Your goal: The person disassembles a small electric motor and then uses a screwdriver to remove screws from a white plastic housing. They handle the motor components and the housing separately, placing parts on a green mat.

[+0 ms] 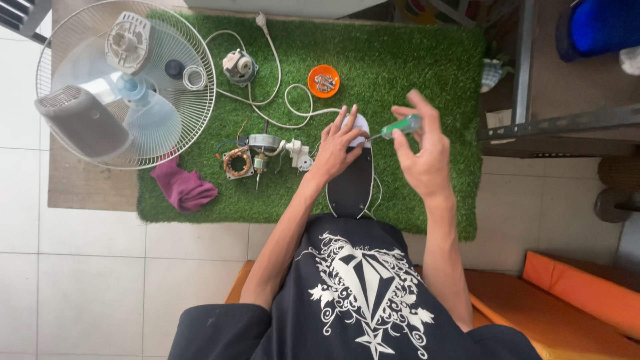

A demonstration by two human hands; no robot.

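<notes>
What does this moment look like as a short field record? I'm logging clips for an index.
surface: green turf mat on tiled floor
left hand: pressed flat on the black and white fan housing
right hand: holds a green-handled screwdriver, tip at the housing's white end
nearby parts: orange bowl of screws, motor parts, white cord
left of mat: fan grille with blades, purple cloth
</notes>
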